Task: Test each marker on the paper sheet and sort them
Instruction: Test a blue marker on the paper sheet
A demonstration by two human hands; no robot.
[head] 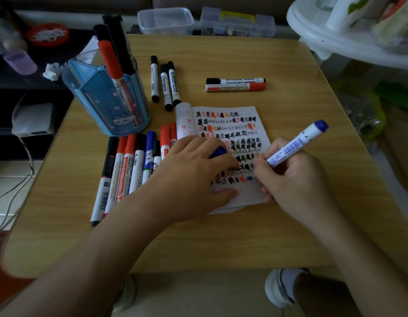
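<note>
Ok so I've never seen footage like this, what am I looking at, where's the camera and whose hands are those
No machine here: this is one picture from a camera worn on a person's head, looking down at their own hands. The right hand grips a blue marker, writing end down at the paper sheet, which is covered in black and red scribbles. The left hand rests on the sheet and seems to hold the blue cap. On the table lie a row of markers at the left, three black markers farther back, and a black and red pair. A blue holder stands with more markers.
</note>
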